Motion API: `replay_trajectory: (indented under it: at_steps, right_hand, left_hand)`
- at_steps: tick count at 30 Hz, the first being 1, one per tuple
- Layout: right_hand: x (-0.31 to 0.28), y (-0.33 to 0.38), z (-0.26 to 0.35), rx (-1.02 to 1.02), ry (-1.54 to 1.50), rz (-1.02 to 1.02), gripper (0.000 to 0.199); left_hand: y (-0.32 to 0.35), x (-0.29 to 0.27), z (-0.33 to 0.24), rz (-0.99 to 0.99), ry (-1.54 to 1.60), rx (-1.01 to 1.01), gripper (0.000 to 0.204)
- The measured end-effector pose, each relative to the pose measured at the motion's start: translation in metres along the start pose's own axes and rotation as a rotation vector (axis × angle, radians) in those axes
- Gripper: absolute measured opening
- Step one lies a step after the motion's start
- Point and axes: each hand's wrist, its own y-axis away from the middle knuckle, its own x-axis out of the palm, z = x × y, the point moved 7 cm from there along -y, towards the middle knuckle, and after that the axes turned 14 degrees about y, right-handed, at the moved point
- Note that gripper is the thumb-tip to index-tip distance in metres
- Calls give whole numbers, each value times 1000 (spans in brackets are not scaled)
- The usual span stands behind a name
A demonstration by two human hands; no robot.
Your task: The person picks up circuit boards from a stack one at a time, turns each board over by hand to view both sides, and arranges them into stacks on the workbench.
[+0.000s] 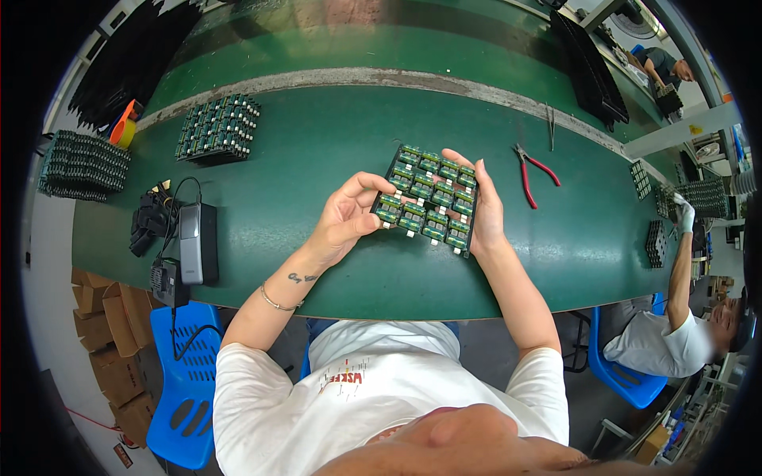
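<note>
A panel of small green circuit boards [427,196] in a dark frame is held up over the green table, tilted a little. White connectors stick out along the boards, and the panel has gaps between its rows. My left hand [347,218] pinches its left edge between thumb and fingers near the lower corner. Along the right edge my right hand [486,202] grips the frame, its fingers partly hidden behind the panel. Right of my hands lie red-handled pliers [533,176], jaws pointing away, and beyond them metal tweezers [551,127].
Stacked circuit board panels [218,128] stand at the far left, with another stack [84,164] beside a roll of yellow tape [122,133]. A grey power bank [198,243] with cables lies at the left. On the right a co-worker's gloved hand [684,213] touches more panels.
</note>
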Motion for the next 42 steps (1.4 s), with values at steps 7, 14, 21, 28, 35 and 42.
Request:
replay_trajectory:
  at_steps: [7, 14, 21, 28, 35, 42]
  right_hand:
    - [-3, -1, -4, 60, -21, -12, 52]
    - [-6, -4, -9, 91, -12, -30, 51]
    - [-7, -5, -9, 74, -66, 5, 49]
    - [7, 16, 22, -349, 328, 7, 47]
    - [6, 25, 25, -578, 830, -125, 51]
    - [19, 36, 26, -792, 1008, -158, 52]
  left_hand:
    - [-1, -3, 4, -11, 20, -20, 41]
    - [-1, -5, 5, -50, -3, -13, 40]
    - [-3, -5, 2, -89, 17, 7, 38]
    - [-7, -27, -5, -359, -90, 144, 47]
    - [-9, -5, 5, -141, -566, 95, 60]
    - [-8, 7, 15, -63, -419, 53, 67]
